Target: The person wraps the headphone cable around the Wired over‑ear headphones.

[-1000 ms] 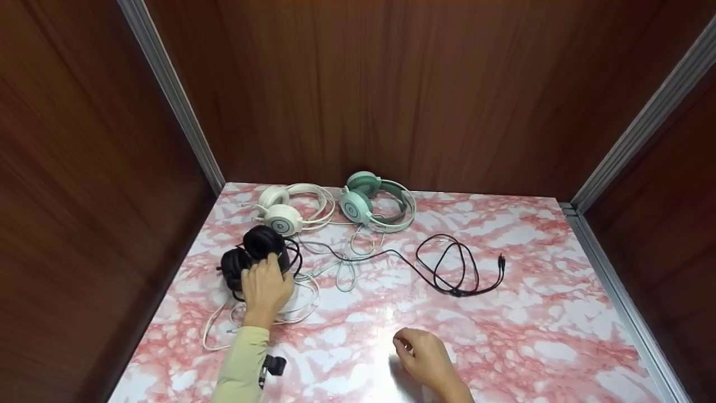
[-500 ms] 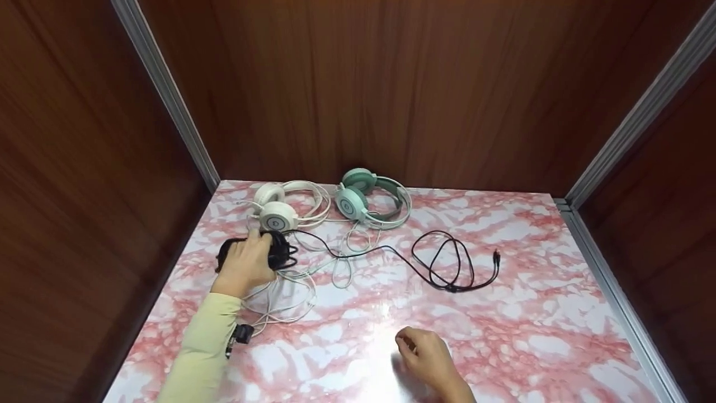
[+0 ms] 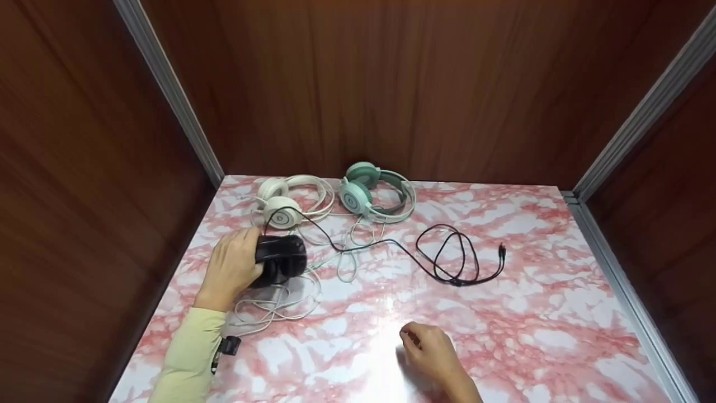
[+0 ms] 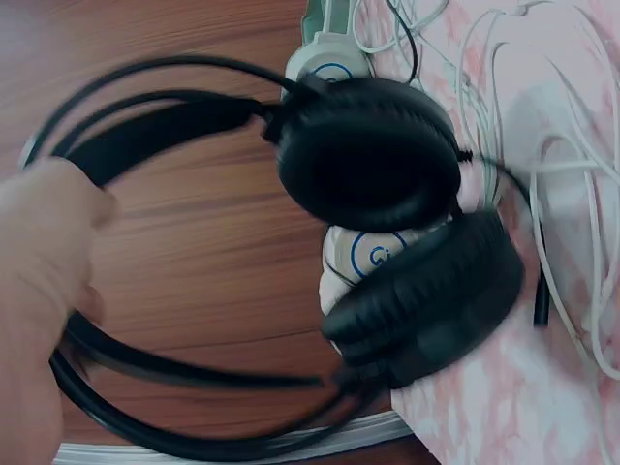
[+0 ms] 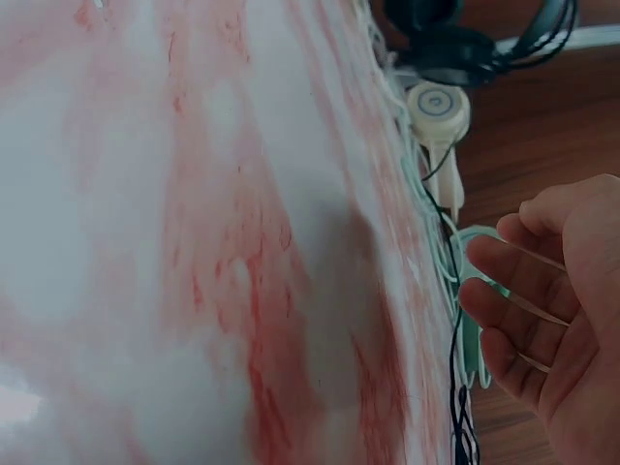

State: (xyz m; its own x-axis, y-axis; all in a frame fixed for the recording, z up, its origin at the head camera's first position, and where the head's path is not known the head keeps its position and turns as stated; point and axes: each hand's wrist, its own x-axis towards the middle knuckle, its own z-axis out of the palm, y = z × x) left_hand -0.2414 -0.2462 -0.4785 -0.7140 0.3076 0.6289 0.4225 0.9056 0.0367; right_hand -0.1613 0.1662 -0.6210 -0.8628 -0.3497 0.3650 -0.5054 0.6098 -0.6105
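Observation:
My left hand (image 3: 228,267) grips a pair of black headphones (image 3: 284,258) by the headband. In the left wrist view the hand (image 4: 44,291) is wrapped round the band, and both padded ear cups (image 4: 368,160) hang away from it, slightly blurred. The headphones are held above the table at the left, in front of the white headphones (image 3: 282,217). Low in the middle, my right hand (image 3: 433,351) hovers over the table. Its fingers (image 5: 513,281) are loosely curled and hold nothing.
Green headphones (image 3: 356,197) lie beside the white ones near the back wall (image 3: 380,89). A black cable (image 3: 458,283) runs right from the black headphones into loose loops. Tangled white cables (image 3: 274,316) lie at the left. Wooden panels enclose the marbled table (image 3: 526,324).
My left hand has shifted from on top of the black headphones to their headband, lifting and turning them. Their cable has risen near the ear cups. My right hand has barely moved.

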